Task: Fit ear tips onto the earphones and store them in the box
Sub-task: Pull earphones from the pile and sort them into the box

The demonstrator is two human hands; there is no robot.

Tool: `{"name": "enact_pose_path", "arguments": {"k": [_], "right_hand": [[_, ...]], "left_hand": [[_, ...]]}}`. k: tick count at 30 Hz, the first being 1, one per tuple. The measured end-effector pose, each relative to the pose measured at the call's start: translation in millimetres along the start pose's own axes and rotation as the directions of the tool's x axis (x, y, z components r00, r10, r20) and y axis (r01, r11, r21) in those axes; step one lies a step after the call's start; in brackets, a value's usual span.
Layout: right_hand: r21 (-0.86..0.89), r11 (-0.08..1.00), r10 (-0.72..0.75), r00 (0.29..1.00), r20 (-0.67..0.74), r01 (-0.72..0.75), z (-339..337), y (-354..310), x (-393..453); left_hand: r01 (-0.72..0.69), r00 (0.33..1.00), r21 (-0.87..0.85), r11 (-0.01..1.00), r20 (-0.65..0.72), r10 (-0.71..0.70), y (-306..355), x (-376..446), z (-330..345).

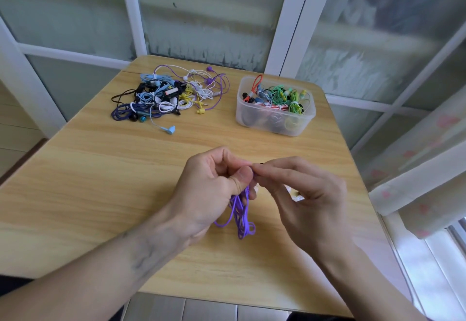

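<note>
My left hand (214, 184) grips a purple earphone, whose coiled cable (239, 217) hangs down from my fingers to the wooden table (100, 182). My right hand (302, 189) pinches a small dark ear tip (261, 163) right at the earbud between my thumbs. The earbud itself is mostly hidden by my fingers. A clear plastic box (274, 121) at the far right holds several coiled earphones in green, red and white. A tangled pile of earphones (169, 93) lies at the far left.
Something small and white lies on the table under my right hand, mostly hidden. Frosted window panes with white frames stand behind the table. A curtain (428, 169) hangs at the right edge. The table's near edge runs below my forearms.
</note>
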State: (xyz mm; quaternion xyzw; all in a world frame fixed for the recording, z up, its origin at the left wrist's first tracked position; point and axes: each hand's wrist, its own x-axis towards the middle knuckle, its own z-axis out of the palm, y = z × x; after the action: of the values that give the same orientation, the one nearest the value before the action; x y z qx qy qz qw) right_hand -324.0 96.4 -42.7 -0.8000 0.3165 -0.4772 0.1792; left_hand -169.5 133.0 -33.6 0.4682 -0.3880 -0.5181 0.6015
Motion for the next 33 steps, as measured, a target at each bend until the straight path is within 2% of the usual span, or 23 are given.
{"name": "enact_pose_path", "arguments": {"k": [1, 3, 5, 9, 13, 15, 17, 18, 20, 24, 26, 29, 33], "right_hand": [[0.014, 1.000, 0.014, 1.000, 0.011, -0.014, -0.9, -0.5, 1.1], [0.170, 0.971, 0.163, 0.985, 0.053, -0.170, -3.1, -3.5, 2.0], [0.383, 0.842, 0.359, 0.924, 0.132, -0.381, -5.3, -7.0, 3.2], [0.557, 0.558, 0.564, 0.774, 0.288, -0.615, -2.8, -8.4, 1.2], [0.630, 0.167, 0.620, 0.577, 0.531, -0.759, -0.2, -14.0, 5.0], [0.621, 0.025, 0.596, 0.511, 0.620, -0.783, -2.5, -15.0, 7.1], [0.622, -0.067, 0.577, 0.478, 0.662, -0.780, -4.1, -13.9, 7.8], [0.624, -0.076, 0.572, 0.479, 0.666, -0.777, -4.1, -13.4, 7.6], [0.646, -0.017, 0.566, 0.525, 0.635, -0.763, -4.0, -11.8, 6.9], [0.690, 0.244, 0.574, 0.676, 0.463, -0.681, -3.9, -9.4, 7.0], [0.683, 0.342, 0.555, 0.725, 0.407, -0.645, -6.1, -7.1, 7.6], [0.645, 0.458, 0.531, 0.770, 0.353, -0.612, -9.4, -7.0, 8.9], [0.579, 0.586, 0.507, 0.814, 0.284, -0.567, -12.1, -7.0, 10.4]], "left_hand": [[0.002, 1.000, 0.001, 1.000, 0.006, -0.002, -0.5, 0.3, -0.2], [-0.044, 0.999, 0.046, 0.998, 0.024, 0.043, -0.8, 0.4, -0.1], [-0.136, 0.991, 0.151, 0.979, 0.043, 0.131, -0.7, 1.1, -0.7], [-0.323, 0.945, 0.405, 0.855, 0.082, 0.318, -5.0, 3.3, -4.5], [-0.519, 0.834, 0.574, 0.633, 0.176, 0.524, -8.1, 6.7, -7.5], [-0.604, 0.772, 0.565, 0.562, 0.241, 0.587, -6.6, 8.3, -8.3], [-0.663, 0.725, 0.542, 0.516, 0.294, 0.623, -4.2, 10.0, -9.0], [-0.680, 0.711, 0.532, 0.504, 0.313, 0.629, -3.8, 10.4, -9.2], [-0.678, 0.717, 0.519, 0.521, 0.308, 0.625, -5.8, 11.1, -9.1], [-0.559, 0.820, 0.430, 0.709, 0.159, 0.550, -12.4, 10.9, -7.7], [-0.495, 0.862, 0.369, 0.786, 0.098, 0.497, -12.5, 11.0, -6.3], [-0.418, 0.907, 0.258, 0.871, 0.069, 0.415, -11.3, 9.8, -4.1], [-0.346, 0.938, 0.149, 0.926, 0.060, 0.341, -9.2, 7.0, -0.2]]}}
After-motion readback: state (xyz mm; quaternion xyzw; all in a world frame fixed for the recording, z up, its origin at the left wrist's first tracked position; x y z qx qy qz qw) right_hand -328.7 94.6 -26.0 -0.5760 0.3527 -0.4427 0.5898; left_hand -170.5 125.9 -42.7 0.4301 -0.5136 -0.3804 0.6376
